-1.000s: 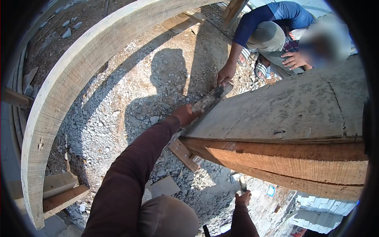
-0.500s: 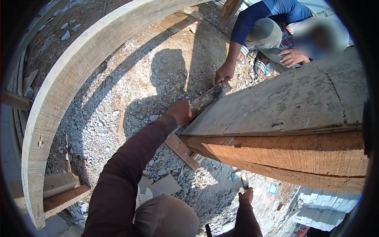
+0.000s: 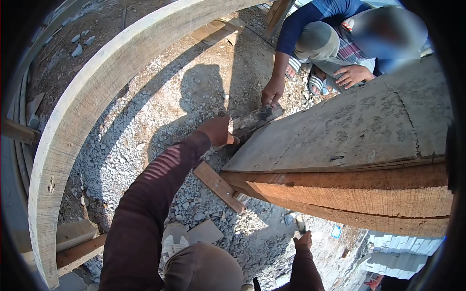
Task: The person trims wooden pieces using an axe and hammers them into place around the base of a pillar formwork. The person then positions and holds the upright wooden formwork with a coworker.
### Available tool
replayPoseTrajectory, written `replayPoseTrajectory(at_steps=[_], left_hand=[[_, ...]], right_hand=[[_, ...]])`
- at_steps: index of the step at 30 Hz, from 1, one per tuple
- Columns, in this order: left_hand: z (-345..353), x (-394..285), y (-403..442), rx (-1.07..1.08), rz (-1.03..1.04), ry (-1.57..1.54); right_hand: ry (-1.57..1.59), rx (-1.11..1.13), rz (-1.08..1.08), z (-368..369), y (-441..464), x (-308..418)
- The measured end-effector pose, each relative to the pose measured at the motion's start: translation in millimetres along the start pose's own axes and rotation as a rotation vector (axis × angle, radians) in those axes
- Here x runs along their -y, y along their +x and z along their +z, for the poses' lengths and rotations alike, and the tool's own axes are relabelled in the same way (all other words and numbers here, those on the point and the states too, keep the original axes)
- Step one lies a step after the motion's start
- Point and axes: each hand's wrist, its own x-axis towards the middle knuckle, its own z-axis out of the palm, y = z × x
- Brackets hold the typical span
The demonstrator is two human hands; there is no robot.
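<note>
Timber (image 3: 87, 92), pale and curved, arches leftmost; the left hand (image 3: 217, 131) grips a weathered grey-brown wooden strip (image 3: 251, 122), its far end in a co-worker's hand (image 3: 274, 91); whether the right hand (image 3: 303, 240) holds anything, I cannot tell.

A curved timber (image 3: 97, 87) makes a big arch on the left, from the near side to the far side. Inside the curve, the ground (image 3: 121, 165) is covered with gravel, partly in sun, and a dark shadow (image 3: 201, 89) falls there. On the far side lies a brown sheet (image 3: 218, 30), with a wooden post (image 3: 279, 18) to its right. At far left, outside the arch, are pale stones (image 3: 77, 50). Near left, two planks (image 3: 80, 252) are beside the timber's end. Near right are pale blocks (image 3: 398, 264) and, left of them, a small blue-edged scrap (image 3: 336, 232).
</note>
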Motion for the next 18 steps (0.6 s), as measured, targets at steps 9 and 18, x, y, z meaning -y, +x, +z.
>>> replayPoseTrajectory(at_steps=[9,18], left_hand=[[-58,28,-46,-0.299,0.206,0.219],[-124,57,-122,-0.444,0.196,0.271]], right_hand=[[-0.05,0.103,-0.019,-8,11,-2],[0.3,-0.008,-0.921,-102,-92,128]])
